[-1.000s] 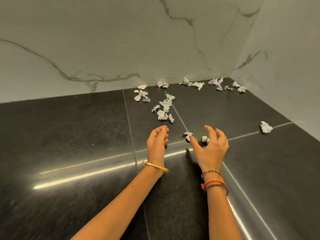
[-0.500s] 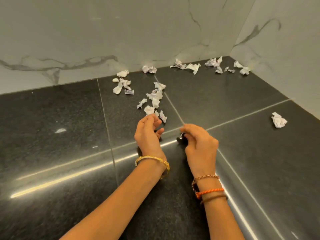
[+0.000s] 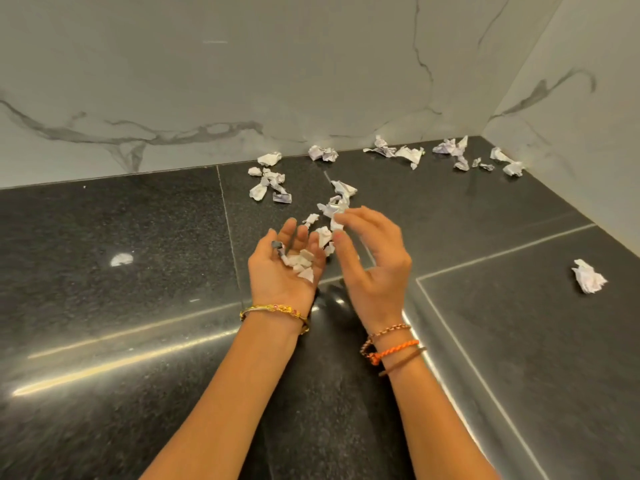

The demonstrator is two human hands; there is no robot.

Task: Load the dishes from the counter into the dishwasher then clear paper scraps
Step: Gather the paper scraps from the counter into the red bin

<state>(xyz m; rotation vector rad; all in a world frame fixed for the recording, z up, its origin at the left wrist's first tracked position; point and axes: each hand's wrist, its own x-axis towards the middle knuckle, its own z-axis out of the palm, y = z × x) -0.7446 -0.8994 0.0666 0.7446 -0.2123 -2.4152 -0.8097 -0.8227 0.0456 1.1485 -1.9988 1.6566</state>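
Note:
My left hand is turned palm up over the black counter, and several small white paper scraps lie in its palm. My right hand hovers just to its right with fingers loosely spread and nothing in them. Its fingertips are near a loose pile of crumpled scraps on the counter right behind both hands. No dishes or dishwasher are in view.
More scraps lie in a cluster at back left, along the marble wall and in the far corner. One lone crumpled scrap sits at the right. Marble walls close off the back and right.
My right hand picked scraps off the counter near the tile seam. My left hand turned palm up and now carries scraps. My right hand has opened beside it.

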